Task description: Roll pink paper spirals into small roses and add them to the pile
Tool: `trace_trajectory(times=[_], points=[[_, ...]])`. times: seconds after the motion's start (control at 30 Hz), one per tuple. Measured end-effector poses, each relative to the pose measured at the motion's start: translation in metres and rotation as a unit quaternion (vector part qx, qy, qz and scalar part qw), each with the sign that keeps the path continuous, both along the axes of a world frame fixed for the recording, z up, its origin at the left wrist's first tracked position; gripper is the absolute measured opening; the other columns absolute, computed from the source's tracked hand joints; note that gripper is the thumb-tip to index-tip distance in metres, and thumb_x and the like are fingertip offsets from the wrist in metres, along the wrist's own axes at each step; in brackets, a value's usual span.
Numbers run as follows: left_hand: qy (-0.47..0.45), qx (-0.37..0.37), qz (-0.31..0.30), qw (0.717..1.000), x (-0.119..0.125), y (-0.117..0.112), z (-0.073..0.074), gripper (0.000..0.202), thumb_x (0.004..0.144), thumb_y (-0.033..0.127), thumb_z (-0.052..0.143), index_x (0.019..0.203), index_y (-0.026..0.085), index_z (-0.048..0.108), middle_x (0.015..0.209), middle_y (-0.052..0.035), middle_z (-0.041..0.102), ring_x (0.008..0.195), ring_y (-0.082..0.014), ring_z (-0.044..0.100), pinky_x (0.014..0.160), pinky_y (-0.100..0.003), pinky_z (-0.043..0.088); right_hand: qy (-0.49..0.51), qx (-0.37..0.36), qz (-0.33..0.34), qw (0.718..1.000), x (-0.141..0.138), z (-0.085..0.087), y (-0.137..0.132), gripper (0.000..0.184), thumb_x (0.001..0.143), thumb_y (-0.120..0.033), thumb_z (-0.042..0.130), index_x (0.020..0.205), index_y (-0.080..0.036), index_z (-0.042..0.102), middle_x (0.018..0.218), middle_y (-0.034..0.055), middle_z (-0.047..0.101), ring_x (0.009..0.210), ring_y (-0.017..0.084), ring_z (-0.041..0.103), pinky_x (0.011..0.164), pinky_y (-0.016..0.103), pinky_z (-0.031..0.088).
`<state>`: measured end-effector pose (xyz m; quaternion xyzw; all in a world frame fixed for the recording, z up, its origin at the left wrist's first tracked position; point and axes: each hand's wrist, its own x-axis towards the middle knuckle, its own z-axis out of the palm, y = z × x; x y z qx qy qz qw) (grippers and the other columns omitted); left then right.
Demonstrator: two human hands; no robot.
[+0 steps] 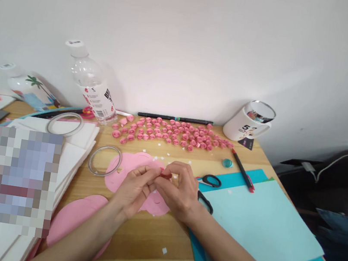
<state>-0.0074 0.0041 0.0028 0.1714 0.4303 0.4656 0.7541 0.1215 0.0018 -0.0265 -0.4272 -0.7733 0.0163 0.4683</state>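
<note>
Over the middle of the wooden table, my left hand [139,186] and my right hand [183,190] meet with fingertips pinched on one small curled piece of dark pink paper [166,174]. My fingers cover most of that piece. Beneath both hands lie flat pink paper shapes [127,163] with rounded edges. Many small rolled pink paper roses [165,134] are spread in rows behind them, near the wall. Beside my right hand, black-handled scissors [212,181] lie partly hidden by that hand and wrist. More round pink paper [74,216] is under my left forearm.
Tape rolls [105,160] lie left of the hands, near a clear bottle [93,88] and stacked white sheets [76,150]. At right are light blue paper sheets [265,222], a black-and-red pen [242,169], a teal round item [227,162] and a white mug [243,125].
</note>
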Motion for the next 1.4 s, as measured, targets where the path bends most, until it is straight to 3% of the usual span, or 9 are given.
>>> trace_trajectory(times=[0.2,0.33,0.73,0.97,1.17,1.4], points=[[-0.013,-0.005,0.008,1.0,0.0,0.0,0.0,0.016,0.062,0.02,0.077,0.059,0.012,0.064,0.065,-0.003,0.068,0.069,-0.0135,0.065,0.071,-0.023,0.05,0.0,0.052,0.013,0.999,-0.001,0.0,0.002,0.015,0.078,-0.008,0.059,0.078,-0.022,0.062,0.077,0.0036,0.055,0.082,0.017,0.055,0.07,0.027,0.049],[-0.018,-0.013,0.023,0.999,0.0,0.001,-0.001,0.015,0.059,0.019,0.078,0.065,0.012,0.066,0.069,-0.0038,0.069,0.07,-0.0133,0.065,0.07,-0.023,0.051,-0.004,0.049,0.016,0.999,0.001,0.004,0.003,0.016,0.077,-0.007,0.059,0.075,-0.022,0.063,0.08,0.0042,0.055,0.08,0.017,0.053,0.07,0.029,0.049],[-0.021,0.021,0.048,0.998,0.0,0.001,-0.005,0.019,0.057,0.016,0.08,0.073,0.009,0.071,0.074,-0.0058,0.071,0.071,-0.0148,0.065,0.075,-0.029,0.054,0.158,-0.125,0.085,0.976,0.007,0.01,0.008,0.006,0.081,-0.016,0.059,0.078,-0.02,0.062,0.077,0.0025,0.056,0.068,0.014,0.057,0.06,0.027,0.05],[-0.01,0.048,0.039,0.998,-0.001,0.002,-0.007,0.019,0.059,0.019,0.079,0.074,0.009,0.071,0.075,-0.0079,0.071,0.074,-0.0187,0.066,0.079,-0.035,0.052,0.182,-0.145,0.097,0.968,0.009,0.013,0.01,0.008,0.079,-0.012,0.061,0.079,-0.02,0.062,0.08,0.0034,0.056,0.071,0.014,0.057,0.059,0.026,0.05],[0.033,0.065,0.04,0.997,-0.002,0.001,-0.008,0.017,0.059,0.019,0.079,0.071,0.01,0.07,0.07,-0.006,0.069,0.069,-0.0142,0.063,0.069,-0.026,0.048,0.195,-0.179,0.114,0.958,0.01,0.011,0.011,0.006,0.08,-0.013,0.06,0.081,-0.019,0.062,0.081,0.0046,0.058,0.073,0.015,0.058,0.059,0.026,0.051],[0.017,0.053,0.044,0.997,-0.003,0.002,-0.009,0.02,0.056,0.017,0.08,0.072,0.01,0.07,0.073,-0.0057,0.07,0.068,-0.0112,0.061,0.068,-0.023,0.046,0.184,-0.174,0.108,0.961,0.01,0.008,0.01,0.011,0.081,-0.013,0.058,0.085,-0.02,0.065,0.083,0.0049,0.06,0.074,0.015,0.06,0.057,0.025,0.051]])
